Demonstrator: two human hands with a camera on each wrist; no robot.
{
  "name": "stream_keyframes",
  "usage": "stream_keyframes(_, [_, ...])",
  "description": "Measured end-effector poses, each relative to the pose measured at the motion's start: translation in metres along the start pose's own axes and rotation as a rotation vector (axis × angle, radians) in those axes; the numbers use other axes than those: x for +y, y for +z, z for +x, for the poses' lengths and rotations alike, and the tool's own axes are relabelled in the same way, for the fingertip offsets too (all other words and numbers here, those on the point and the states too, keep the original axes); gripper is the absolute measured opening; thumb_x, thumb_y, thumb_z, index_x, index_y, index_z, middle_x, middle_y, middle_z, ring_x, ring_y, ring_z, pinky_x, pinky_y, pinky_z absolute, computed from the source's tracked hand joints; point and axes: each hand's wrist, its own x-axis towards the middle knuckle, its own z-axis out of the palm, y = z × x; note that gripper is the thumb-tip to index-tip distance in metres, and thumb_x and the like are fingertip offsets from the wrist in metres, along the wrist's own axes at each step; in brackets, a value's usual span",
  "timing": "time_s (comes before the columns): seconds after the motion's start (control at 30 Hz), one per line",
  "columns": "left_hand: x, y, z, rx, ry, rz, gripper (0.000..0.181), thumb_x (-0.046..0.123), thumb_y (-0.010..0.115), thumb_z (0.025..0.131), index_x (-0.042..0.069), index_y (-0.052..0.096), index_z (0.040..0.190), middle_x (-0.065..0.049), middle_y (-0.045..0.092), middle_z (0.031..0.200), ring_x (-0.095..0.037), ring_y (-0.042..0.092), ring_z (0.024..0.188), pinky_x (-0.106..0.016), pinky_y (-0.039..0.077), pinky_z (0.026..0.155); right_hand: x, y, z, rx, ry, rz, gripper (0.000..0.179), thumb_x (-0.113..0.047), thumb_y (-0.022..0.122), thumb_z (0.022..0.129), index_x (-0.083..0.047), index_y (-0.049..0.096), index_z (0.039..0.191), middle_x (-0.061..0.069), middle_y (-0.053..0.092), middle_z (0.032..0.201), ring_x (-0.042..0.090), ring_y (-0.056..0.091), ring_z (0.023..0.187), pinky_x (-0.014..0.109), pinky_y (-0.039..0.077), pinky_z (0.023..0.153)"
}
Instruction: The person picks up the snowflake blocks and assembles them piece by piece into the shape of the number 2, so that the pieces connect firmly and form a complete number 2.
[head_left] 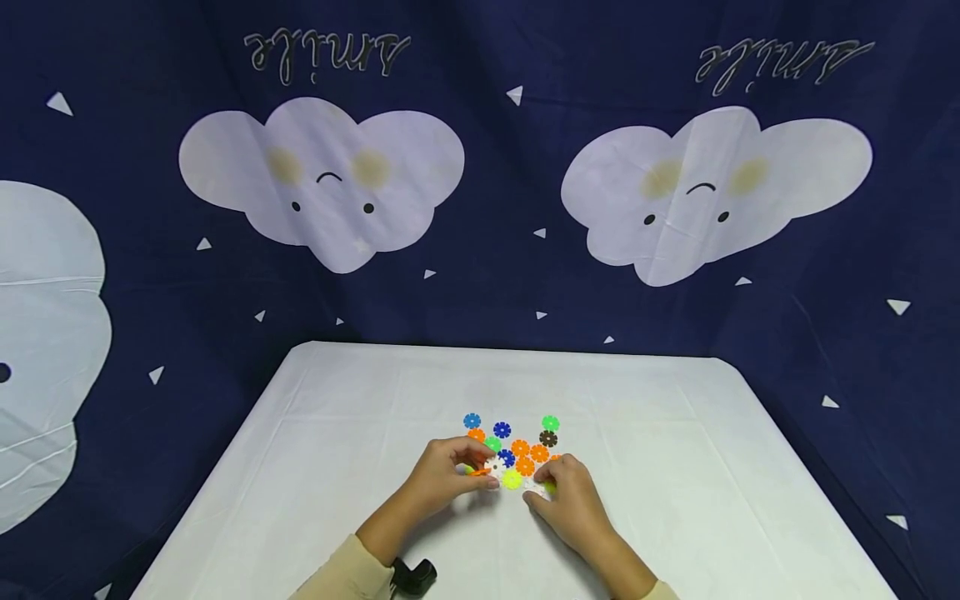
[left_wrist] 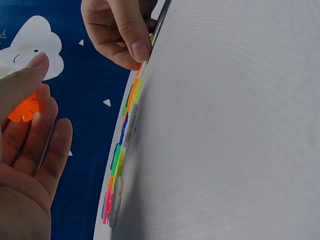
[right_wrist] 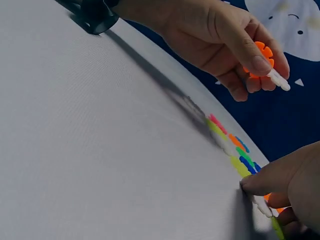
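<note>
My left hand (head_left: 450, 471) pinches an orange snowflake disc (right_wrist: 268, 52) together with a white snowflake disc (right_wrist: 279, 80), raised above the tabletop. In the left wrist view the orange disc shows between thumb and fingers. My right hand (head_left: 573, 504) is down at the table, its thumb and curled fingers around a white snowflake disc (head_left: 533, 484) at the near right of the group. A yellow-green disc (head_left: 551, 487) lies partly hidden under that hand. Between the hands sits a bright yellow disc (head_left: 512, 479).
Several discs lie flat beyond the hands: orange (head_left: 539, 453), dark blue (head_left: 502, 430), light blue (head_left: 472, 421), green (head_left: 551, 423) and brown (head_left: 548, 438). They rest on a white-covered table (head_left: 337, 417). Behind its far edge hangs a dark blue cloth (head_left: 495, 183) with clouds.
</note>
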Motion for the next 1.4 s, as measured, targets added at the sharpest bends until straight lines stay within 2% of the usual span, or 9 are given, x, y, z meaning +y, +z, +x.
stream_keyframes(0.1, [0.001,0.0,0.0,-0.002,-0.01,-0.03,0.032,0.011,0.095,0.079,0.011,0.079,0.107,0.006,0.075,0.098,-0.016,0.071,0.088,-0.035,0.059,0.089,-0.002,-0.001,0.0,-0.016,-0.005,-0.015,0.023,-0.013,0.094,0.079,-0.01,0.075,0.091,-0.002,0.062,0.091,0.019,0.057,0.09,0.045,0.051,0.085])
stream_keyframes(0.3, [0.004,0.0,-0.001,-0.002,-0.023,-0.078,0.033,0.008,0.096,0.077,0.011,0.079,0.106,0.005,0.075,0.1,-0.019,0.071,0.089,-0.039,0.059,0.091,-0.005,-0.003,-0.001,-0.021,-0.009,-0.013,0.021,-0.006,0.091,0.08,-0.01,0.076,0.094,-0.004,0.064,0.089,0.015,0.06,0.087,0.041,0.052,0.082])
stream_keyframes(0.53, [0.002,0.0,-0.001,-0.005,-0.028,-0.062,0.033,0.009,0.096,0.077,0.011,0.08,0.106,0.006,0.075,0.099,-0.018,0.071,0.089,-0.039,0.059,0.091,-0.005,-0.005,-0.002,-0.054,-0.016,-0.041,0.027,-0.009,0.09,0.082,-0.005,0.076,0.105,0.001,0.057,0.098,0.02,0.054,0.094,0.043,0.048,0.084])
stream_keyframes(0.77, [-0.002,0.001,-0.001,-0.007,-0.022,-0.065,0.032,0.008,0.095,0.078,0.01,0.08,0.106,0.005,0.076,0.098,-0.018,0.071,0.089,-0.037,0.059,0.09,-0.003,-0.005,0.0,-0.065,0.007,-0.017,0.026,-0.008,0.09,0.082,-0.008,0.071,0.1,0.001,0.056,0.101,0.025,0.055,0.1,0.047,0.049,0.09])
stream_keyframes(0.9, [-0.002,0.001,-0.001,-0.014,-0.027,-0.072,0.031,0.009,0.095,0.079,0.01,0.08,0.107,0.005,0.076,0.099,-0.017,0.072,0.09,-0.035,0.058,0.092,-0.002,-0.005,0.001,-0.045,0.007,0.028,0.027,-0.003,0.091,0.08,-0.012,0.069,0.096,-0.004,0.061,0.096,0.018,0.059,0.093,0.04,0.053,0.085])
stream_keyframes(1.0, [-0.003,0.001,-0.001,-0.018,-0.035,-0.061,0.031,0.011,0.094,0.081,0.01,0.081,0.109,0.005,0.077,0.101,-0.016,0.073,0.092,-0.034,0.058,0.093,-0.002,-0.005,0.002,-0.026,-0.005,0.085,0.025,0.002,0.088,0.083,-0.013,0.07,0.092,-0.008,0.065,0.087,0.01,0.061,0.081,0.031,0.056,0.075])
stream_keyframes(1.1, [-0.002,0.001,-0.001,-0.02,-0.044,-0.052,0.031,0.014,0.093,0.082,0.011,0.082,0.111,0.004,0.078,0.105,-0.015,0.073,0.095,-0.034,0.057,0.094,-0.004,-0.007,0.002,-0.014,-0.005,0.167,0.023,0.004,0.085,0.086,-0.014,0.07,0.091,-0.01,0.067,0.084,0.008,0.062,0.076,0.026,0.056,0.069])
stream_keyframes(1.23, [-0.002,0.001,-0.002,-0.029,-0.061,-0.053,0.031,0.015,0.092,0.084,0.01,0.082,0.113,0.003,0.078,0.109,-0.014,0.072,0.099,-0.033,0.056,0.096,-0.007,-0.009,0.003,-0.026,0.034,0.367,0.02,0.002,0.083,0.089,-0.013,0.072,0.094,-0.007,0.071,0.087,0.014,0.067,0.077,0.027,0.058,0.068])
stream_keyframes(1.4, [-0.002,0.002,-0.002,-0.046,-0.072,-0.072,0.029,0.015,0.09,0.087,0.008,0.082,0.114,0.004,0.078,0.111,-0.014,0.071,0.1,-0.033,0.055,0.097,-0.012,-0.011,0.003,-0.029,0.069,0.613,0.016,0.003,0.081,0.09,-0.007,0.072,0.097,0.006,0.073,0.093,0.025,0.071,0.083,0.03,0.061,0.073])
